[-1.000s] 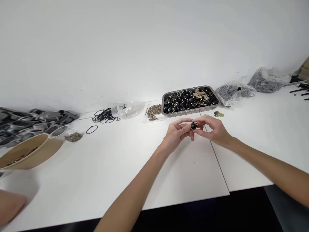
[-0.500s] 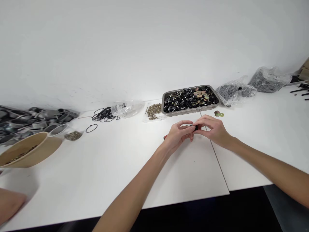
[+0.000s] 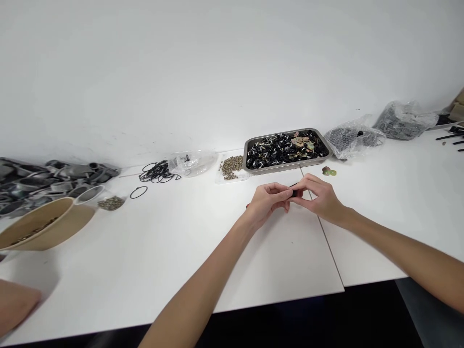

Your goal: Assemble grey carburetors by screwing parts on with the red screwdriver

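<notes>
Over the white table (image 3: 282,261), my left hand (image 3: 268,202) and my right hand (image 3: 319,195) meet fingertip to fingertip. Between them they pinch a small black part (image 3: 294,193), mostly covered by the fingers. Both hands are closed on it. A bit of a red object (image 3: 248,206) peeks out beside my left hand; the rest of it is hidden. Just beyond my right hand lie two round metal discs (image 3: 329,171). Behind the hands stands a metal tray (image 3: 288,166) full of small black parts, with several yellowish discs (image 3: 303,142) on top.
Small brass-coloured pieces (image 3: 231,167) lie left of the tray. Farther left are black rubber rings (image 3: 159,171), a clear bag (image 3: 194,164), a tan bowl (image 3: 68,220) and grey parts (image 3: 60,176). Bubble-wrap bags (image 3: 351,139) sit at right. Another person's arm (image 3: 16,304) enters lower left.
My right-hand fingers have shifted slightly around the black part, and a little more of it shows. Otherwise both hands stay in about the same place.
</notes>
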Demonstrator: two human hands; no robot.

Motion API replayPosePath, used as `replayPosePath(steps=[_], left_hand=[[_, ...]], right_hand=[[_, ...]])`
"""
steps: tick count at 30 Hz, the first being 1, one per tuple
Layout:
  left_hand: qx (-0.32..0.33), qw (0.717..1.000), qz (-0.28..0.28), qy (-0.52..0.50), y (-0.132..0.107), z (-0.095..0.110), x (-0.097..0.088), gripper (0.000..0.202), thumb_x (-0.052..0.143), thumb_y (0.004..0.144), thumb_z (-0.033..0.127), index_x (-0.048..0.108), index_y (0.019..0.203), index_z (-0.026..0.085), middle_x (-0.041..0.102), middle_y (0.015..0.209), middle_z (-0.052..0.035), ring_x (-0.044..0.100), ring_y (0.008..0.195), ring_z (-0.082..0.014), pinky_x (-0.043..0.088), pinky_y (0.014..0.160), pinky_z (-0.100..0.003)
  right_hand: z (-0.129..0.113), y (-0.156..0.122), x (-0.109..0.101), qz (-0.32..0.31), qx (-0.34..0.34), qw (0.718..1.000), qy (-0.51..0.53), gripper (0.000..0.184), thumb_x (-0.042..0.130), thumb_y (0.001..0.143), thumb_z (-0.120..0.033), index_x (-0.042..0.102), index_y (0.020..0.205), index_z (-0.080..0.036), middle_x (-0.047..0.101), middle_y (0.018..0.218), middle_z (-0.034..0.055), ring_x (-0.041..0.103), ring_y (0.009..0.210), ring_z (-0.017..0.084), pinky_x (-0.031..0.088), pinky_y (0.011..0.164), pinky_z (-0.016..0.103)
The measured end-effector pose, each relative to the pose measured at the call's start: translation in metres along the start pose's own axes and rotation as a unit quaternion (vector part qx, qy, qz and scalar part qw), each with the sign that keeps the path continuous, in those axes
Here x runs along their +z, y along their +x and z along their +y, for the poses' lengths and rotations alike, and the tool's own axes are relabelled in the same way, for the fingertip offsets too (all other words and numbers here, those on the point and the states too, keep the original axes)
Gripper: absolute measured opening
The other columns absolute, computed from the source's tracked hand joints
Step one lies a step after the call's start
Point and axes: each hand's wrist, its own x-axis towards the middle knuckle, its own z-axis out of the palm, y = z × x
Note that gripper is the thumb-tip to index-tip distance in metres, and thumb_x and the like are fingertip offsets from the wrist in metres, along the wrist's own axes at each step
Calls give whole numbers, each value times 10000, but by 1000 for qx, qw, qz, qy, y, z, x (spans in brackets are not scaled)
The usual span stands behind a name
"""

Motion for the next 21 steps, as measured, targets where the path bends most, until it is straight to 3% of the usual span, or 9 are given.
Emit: replayPosePath(steps=[7,11,21], left_hand=[[-21,999,-27,28,-1,-1,-3,345,807,686,370,587,705,105,597,633,-36,565,525,-121,466,519,-282],[-10,997,-52,54,0,0,-4,341,806,686,356,630,848,113,617,661,-38,577,531,-134,491,525,-307],[24,999,-21,22,1,0,-5,346,795,689,287,633,947,121,636,730,-41,626,576,-171,514,553,-331]], right_hand=[[1,0,1,20,-21,1000,0,87,660,847,-152,647,920,-197,584,843,17,583,766,116,536,682,284],[0,1,-2,5,-22,1000,19,82,658,853,-187,656,932,-206,647,900,38,628,835,144,554,718,312],[0,4,-5,-5,-9,1000,11,132,632,858,-167,685,972,-210,664,972,52,645,910,152,572,812,331]])
